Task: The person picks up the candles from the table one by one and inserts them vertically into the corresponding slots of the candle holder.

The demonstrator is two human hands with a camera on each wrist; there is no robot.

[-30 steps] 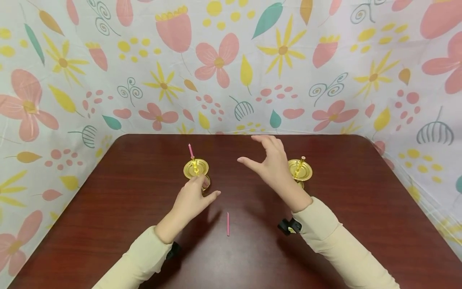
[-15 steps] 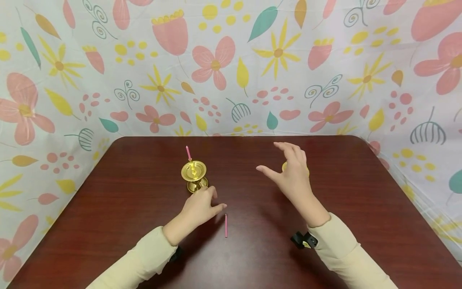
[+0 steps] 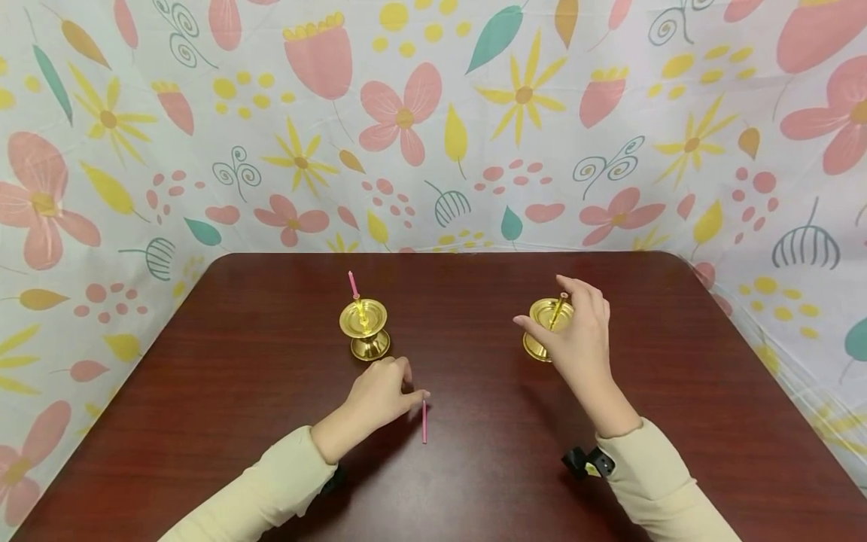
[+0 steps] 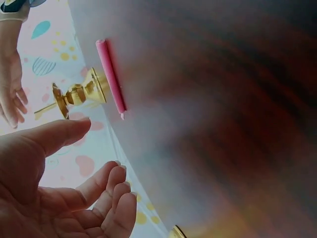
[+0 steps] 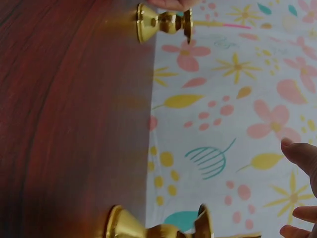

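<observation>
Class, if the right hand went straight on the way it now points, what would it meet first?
Probably the candle holder on the right: in the head view it shows partly inside the open curve of the right hand, though depth is unclear.

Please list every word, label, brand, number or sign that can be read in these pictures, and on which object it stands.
No text can be read in any view.
Thin pink cylindrical candle lying on the dark-red wood-grained table: no lettering visible.
Round gold metal left holder, matching right holder: none visible.
White floral fabric backdrop: printed pictures only.
Small black device by the right cream sleeve: pale mark, too small to read.
</observation>
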